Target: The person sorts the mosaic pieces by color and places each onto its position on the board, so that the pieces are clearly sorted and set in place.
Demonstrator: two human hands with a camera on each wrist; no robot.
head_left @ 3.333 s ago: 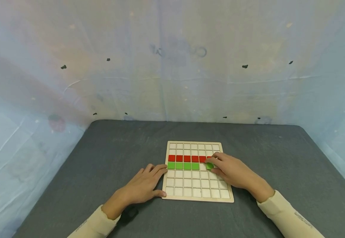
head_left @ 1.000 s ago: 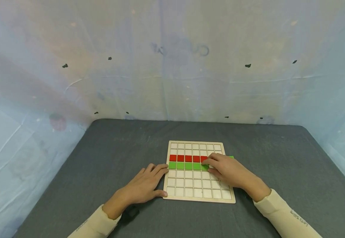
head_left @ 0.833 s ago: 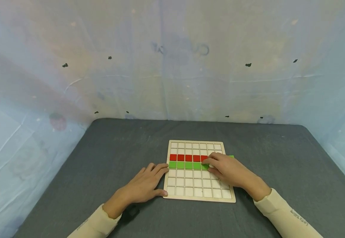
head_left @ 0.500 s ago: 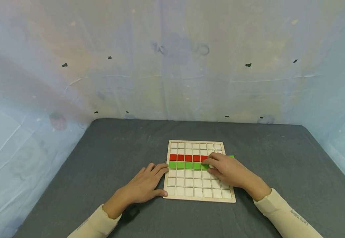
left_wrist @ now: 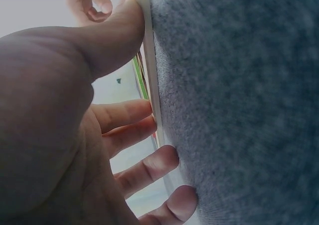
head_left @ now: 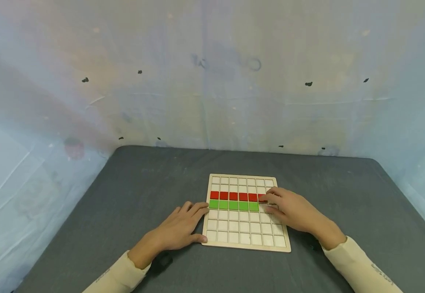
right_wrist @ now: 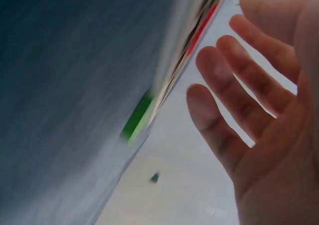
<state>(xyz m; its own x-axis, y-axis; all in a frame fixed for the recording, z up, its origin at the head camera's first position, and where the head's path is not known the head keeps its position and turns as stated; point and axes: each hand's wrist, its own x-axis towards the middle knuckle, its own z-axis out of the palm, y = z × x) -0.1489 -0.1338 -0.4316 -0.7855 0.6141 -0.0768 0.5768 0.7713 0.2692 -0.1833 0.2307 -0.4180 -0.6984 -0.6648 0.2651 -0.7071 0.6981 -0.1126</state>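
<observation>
A light wooden grid board (head_left: pixel 234 226) lies on the table in the head view. A row of red square tiles (head_left: pixel 234 196) runs across it, with several green square tiles (head_left: pixel 234 205) in the row just nearer. My left hand (head_left: pixel 177 230) rests at the board's left edge, its thumb and two fingertips touching the frame. Above the right part of these rows hovers my right hand (head_left: pixel 296 209), fingers loosely spread and nothing between them. One loose green tile (right_wrist: pixel 137 120) lies beside the board in the right wrist view; my right hand hides it in the head view.
The dark grey table (head_left: pixel 153 179) extends on all sides of the board. A pale curtain (head_left: pixel 234 101) with small dark marks hangs behind the table and along both sides. Something dark (head_left: pixel 162 260) sits below my left wrist.
My right hand set a green tile into the fifth cell of the green row. It has now let go and drawn back a little to the right. The left hand stays put.
</observation>
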